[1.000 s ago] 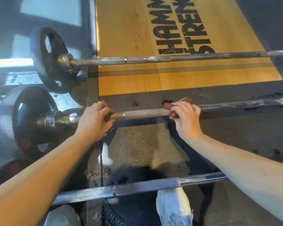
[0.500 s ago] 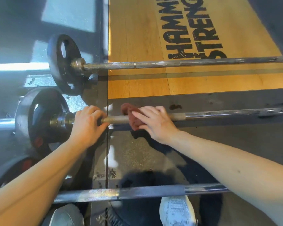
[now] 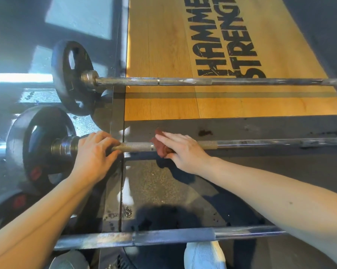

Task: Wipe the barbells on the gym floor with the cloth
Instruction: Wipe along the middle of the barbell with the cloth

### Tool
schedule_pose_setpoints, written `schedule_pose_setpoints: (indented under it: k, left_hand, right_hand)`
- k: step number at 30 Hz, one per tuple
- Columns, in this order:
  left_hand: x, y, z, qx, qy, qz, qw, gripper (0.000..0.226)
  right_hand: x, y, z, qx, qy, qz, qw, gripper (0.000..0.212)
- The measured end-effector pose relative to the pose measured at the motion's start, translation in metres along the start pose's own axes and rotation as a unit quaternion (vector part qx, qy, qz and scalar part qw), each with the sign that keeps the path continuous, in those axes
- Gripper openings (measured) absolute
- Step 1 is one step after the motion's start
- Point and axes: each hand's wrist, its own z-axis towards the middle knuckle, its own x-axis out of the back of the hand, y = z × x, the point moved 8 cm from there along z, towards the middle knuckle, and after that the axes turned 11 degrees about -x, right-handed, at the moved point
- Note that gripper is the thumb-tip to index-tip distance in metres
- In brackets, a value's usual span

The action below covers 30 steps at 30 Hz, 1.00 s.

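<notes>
Three barbells lie across the gym floor. The middle barbell (image 3: 260,143) runs left to right with a black plate (image 3: 37,144) at its left end. My left hand (image 3: 93,154) grips this bar right beside the collar. My right hand (image 3: 183,150) holds a dark red cloth (image 3: 160,147) wrapped over the knurled shaft, a short gap right of my left hand. The far barbell (image 3: 202,81) with its plate (image 3: 70,74) lies over the wooden platform. The near barbell (image 3: 163,237) lies close to my feet.
A wooden lifting platform (image 3: 173,45) with black lettering lies beyond the bars. Dark rubber flooring (image 3: 163,191) lies under the middle and near bars. My white shoe (image 3: 202,255) stands just behind the near bar. More plates (image 3: 14,202) sit at the lower left.
My right hand slid the cloth left along the middle bar, from mid-shaft toward my left hand, and sits a little right of its closest point. My left hand kept its grip.
</notes>
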Motion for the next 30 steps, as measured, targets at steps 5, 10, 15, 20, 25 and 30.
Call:
schedule_pose_setpoints:
  k: [5, 10, 15, 20, 25, 30]
  left_hand:
    - [0.007, -0.008, -0.006, 0.007, 0.012, 0.019, 1.0, 0.021]
    - [0.014, -0.024, -0.015, 0.028, 0.013, 0.042, 0.999, 0.023]
    - [0.012, -0.021, -0.016, 0.039, 0.005, 0.054, 0.998, 0.022]
    - [0.014, -0.024, -0.015, 0.037, 0.007, 0.052, 0.998, 0.023]
    - [0.012, -0.028, -0.018, 0.036, 0.024, 0.035, 0.998, 0.021]
    - [0.015, -0.033, -0.019, 0.048, 0.02, 0.04, 0.998, 0.023]
  right_hand:
    - [-0.008, -0.016, 0.011, 0.031, 0.059, 0.029, 0.997, 0.056]
    - [-0.018, -0.037, 0.022, 0.03, 0.081, 0.035, 0.996, 0.055]
    - [-0.041, -0.12, 0.07, 0.029, -0.009, 0.048, 0.998, 0.051]
    - [-0.021, -0.083, 0.046, 0.062, 0.023, 0.057, 0.996, 0.054]
    - [0.009, 0.002, 0.001, 0.061, 0.096, 0.024, 0.993, 0.057]
    - [-0.002, -0.017, 0.014, 0.08, 0.107, 0.012, 0.991, 0.06]
